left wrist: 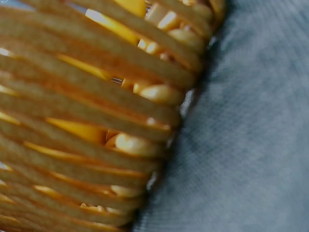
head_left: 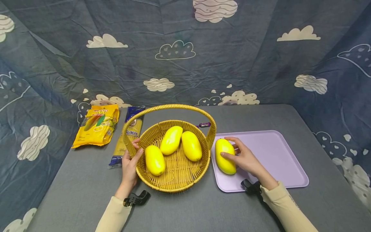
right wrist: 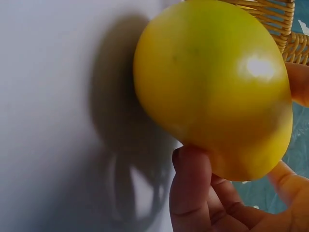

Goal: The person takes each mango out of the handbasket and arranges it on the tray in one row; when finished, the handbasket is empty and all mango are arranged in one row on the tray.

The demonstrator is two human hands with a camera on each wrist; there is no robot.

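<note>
A woven wicker basket (head_left: pixel 176 174) with a tall arched handle stands mid-table, with three yellow mangoes (head_left: pixel 171 140) lying inside. My left hand (head_left: pixel 129 169) grips its left side at the foot of the handle, the thumb by the rim. Only the basket's woven wall (left wrist: pixel 87 96) and the table fill the left wrist view. Over the left end of a lilac tray (head_left: pixel 269 158), my right hand (head_left: pixel 246 159) holds another yellow mango (head_left: pixel 225 164) between thumb and fingers. Greenish patches mark this mango (right wrist: pixel 212 92) in the right wrist view; whether it touches the tray I cannot tell.
Left of the basket lie a yellow candy bag (head_left: pixel 97 127) and a blue-ended pasta packet (head_left: pixel 127 137), partly behind the handle and left hand. A small purple-wrapped sweet (head_left: pixel 204 124) lies behind the basket's right side. A cloud-patterned cloth (head_left: pixel 174 29) hangs behind the grey table (head_left: pixel 78 190).
</note>
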